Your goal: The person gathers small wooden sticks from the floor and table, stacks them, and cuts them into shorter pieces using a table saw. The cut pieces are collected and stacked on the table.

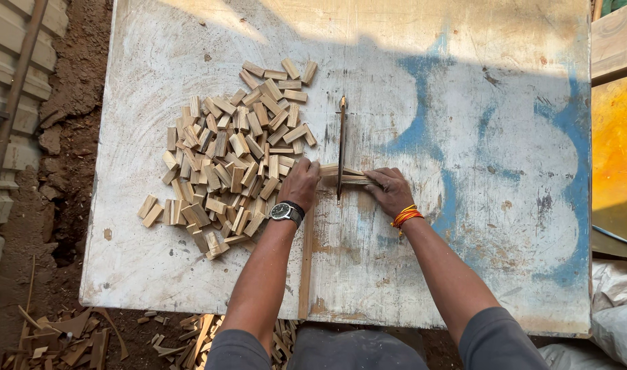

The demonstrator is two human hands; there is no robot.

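My left hand (300, 182), with a wristwatch on the wrist, and my right hand (390, 190), with orange thread bands on the wrist, both press on a bundle of thin wooden strips (344, 175) lying flat across the white worn table (464, 82). The bundle crosses a narrow upright blade (341, 147) that stands in a slot in the tabletop, with one hand on each side of it. A large pile of short cut wooden blocks (228, 161) lies just left of my left hand.
A thin wooden slat (305, 264) runs along the table toward the near edge. Wood scraps and offcuts (67, 339) litter the dirt ground below the table's near left. An orange surface (616, 151) and white sacks (618, 308) border the right side.
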